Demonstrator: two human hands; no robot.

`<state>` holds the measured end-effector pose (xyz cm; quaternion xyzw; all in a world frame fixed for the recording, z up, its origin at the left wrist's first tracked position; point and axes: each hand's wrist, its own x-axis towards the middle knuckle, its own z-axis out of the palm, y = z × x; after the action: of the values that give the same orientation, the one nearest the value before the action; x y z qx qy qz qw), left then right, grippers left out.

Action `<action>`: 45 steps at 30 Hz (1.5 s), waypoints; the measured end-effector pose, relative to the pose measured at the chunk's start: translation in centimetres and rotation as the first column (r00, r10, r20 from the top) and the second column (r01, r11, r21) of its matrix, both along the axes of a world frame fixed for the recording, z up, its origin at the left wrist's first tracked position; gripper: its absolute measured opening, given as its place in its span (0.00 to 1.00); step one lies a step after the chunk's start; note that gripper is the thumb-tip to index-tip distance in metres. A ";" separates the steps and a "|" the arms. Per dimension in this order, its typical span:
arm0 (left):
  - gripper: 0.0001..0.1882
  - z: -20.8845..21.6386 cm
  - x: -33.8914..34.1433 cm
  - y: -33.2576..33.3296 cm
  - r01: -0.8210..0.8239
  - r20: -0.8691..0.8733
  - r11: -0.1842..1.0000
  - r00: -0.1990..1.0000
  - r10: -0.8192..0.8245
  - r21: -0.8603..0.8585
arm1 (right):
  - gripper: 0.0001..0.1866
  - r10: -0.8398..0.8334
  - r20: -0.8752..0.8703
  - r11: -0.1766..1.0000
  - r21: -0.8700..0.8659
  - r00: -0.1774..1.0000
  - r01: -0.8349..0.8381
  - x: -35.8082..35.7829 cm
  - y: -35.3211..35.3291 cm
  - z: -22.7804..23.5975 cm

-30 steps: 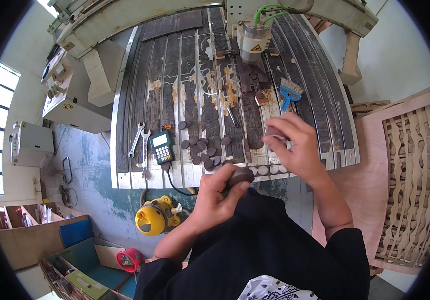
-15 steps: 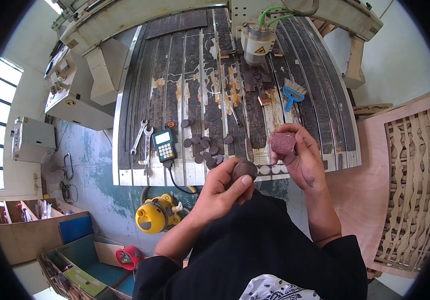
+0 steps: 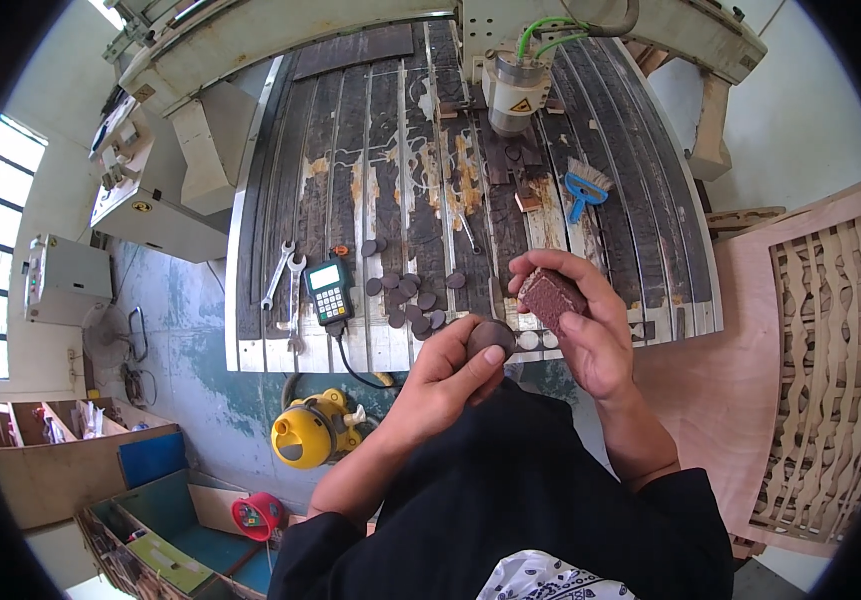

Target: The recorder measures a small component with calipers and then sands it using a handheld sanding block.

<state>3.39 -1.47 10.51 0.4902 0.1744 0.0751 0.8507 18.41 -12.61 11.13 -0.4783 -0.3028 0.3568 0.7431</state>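
Note:
Between the thumb and fingers of my left hand (image 3: 442, 378) is a dark brown round disc (image 3: 490, 338), its flat face turned up. My right hand (image 3: 602, 345) grips a reddish-brown sanding block (image 3: 553, 298), tilted, with its rough face showing. The block is held just right of the disc and a little above it, apart from it. Beyond my left hand, several loose dark discs (image 3: 408, 287) lie scattered on the slotted machine bed (image 3: 390, 348). A few pale round pieces (image 3: 528, 341) sit along the bed's near edge, partly behind my hands.
Left of the discs lie a handheld keypad controller (image 3: 328, 293) and two wrenches (image 3: 295, 285). A blue brush (image 3: 585, 190) rests on the right, near the machine's spindle (image 3: 513, 90). A yellow vacuum (image 3: 308, 430) stands on the floor. At right is a cut wooden lattice panel (image 3: 820, 370).
My right hand has turned the sanding block to a tilted angle and shifted it slightly left, its fingers now along the top. My left hand has hardly moved with the disc.

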 end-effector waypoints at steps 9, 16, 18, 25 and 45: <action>0.09 -0.5 -0.6 -0.2 0.016 0.042 0.999 0.999 -0.014 -0.035 | 0.10 -0.128 0.790 0.988 0.051 0.600 0.144 1.8 1.3 0.0; 0.08 -0.7 -0.2 0.1 -0.004 -0.024 0.999 1.000 0.005 0.049 | 0.08 -0.139 0.785 0.990 0.105 0.603 0.092 1.3 2.1 -0.9; 0.08 -1.1 -0.3 -0.1 -0.059 -0.024 0.974 0.998 0.066 0.218 | 0.12 -0.091 0.570 0.980 -0.096 0.817 0.176 2.1 1.7 -1.5; 0.07 -1.2 0.5 -0.7 -0.204 0.034 0.730 0.970 0.241 0.652 | 0.21 -0.023 0.738 0.996 -0.041 0.674 0.079 -0.3 1.4 -0.1; 0.18 -2.7 -0.1 -0.4 -0.172 0.123 0.831 0.984 0.126 0.529 | 0.22 0.070 0.877 0.998 -0.061 0.476 -0.034 -0.7 1.0 1.0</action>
<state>3.32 -1.85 7.81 0.6903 0.1488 0.2072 0.6771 17.73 -11.62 12.11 -0.5973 -0.6478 0.0898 0.4642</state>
